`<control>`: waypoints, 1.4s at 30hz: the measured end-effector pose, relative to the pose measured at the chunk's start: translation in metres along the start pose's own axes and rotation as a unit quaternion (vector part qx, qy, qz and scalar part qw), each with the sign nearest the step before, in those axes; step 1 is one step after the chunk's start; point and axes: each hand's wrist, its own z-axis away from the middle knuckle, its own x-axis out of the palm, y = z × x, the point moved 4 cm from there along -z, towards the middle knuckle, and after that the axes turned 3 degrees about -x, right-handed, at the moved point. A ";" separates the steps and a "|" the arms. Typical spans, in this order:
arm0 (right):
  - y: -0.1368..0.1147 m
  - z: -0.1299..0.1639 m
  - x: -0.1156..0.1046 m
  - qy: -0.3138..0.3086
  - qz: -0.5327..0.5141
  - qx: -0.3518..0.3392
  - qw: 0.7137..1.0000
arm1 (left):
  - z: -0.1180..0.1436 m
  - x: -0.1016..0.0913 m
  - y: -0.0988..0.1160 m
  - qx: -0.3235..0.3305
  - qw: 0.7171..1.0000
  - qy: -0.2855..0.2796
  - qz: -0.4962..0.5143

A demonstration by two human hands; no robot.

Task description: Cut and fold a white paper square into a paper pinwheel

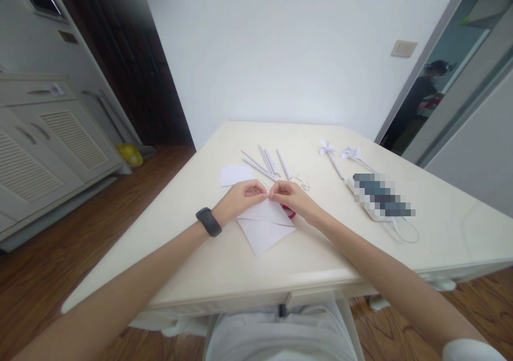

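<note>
A white sheet of paper (265,226) lies folded into a triangle on the cream table (224,265). My left hand (240,198) and my right hand (290,196) meet at its top corner, both pinching the paper's folded edge. A black band sits on my left wrist (208,221). Something red (289,211) shows under my right hand; I cannot tell what it is.
Behind the hands lie several white paper sticks (266,163), a small white sheet (235,174), two white paper pinwheels (340,155) and a white device with a cable (380,198). Cabinets stand at the left, a doorway at the right.
</note>
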 end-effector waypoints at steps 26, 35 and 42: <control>-0.006 0.002 0.003 -0.003 0.026 -0.003 1.000 | -0.001 0.001 -0.001 0.011 1.000 -0.012 0.002; -0.008 0.003 0.002 -0.014 -0.015 0.000 1.000 | 0.001 -0.003 0.001 -0.020 1.000 0.020 0.009; -0.007 0.002 0.001 -0.018 -0.022 0.006 1.000 | 0.001 -0.003 0.000 -0.032 0.999 0.023 0.021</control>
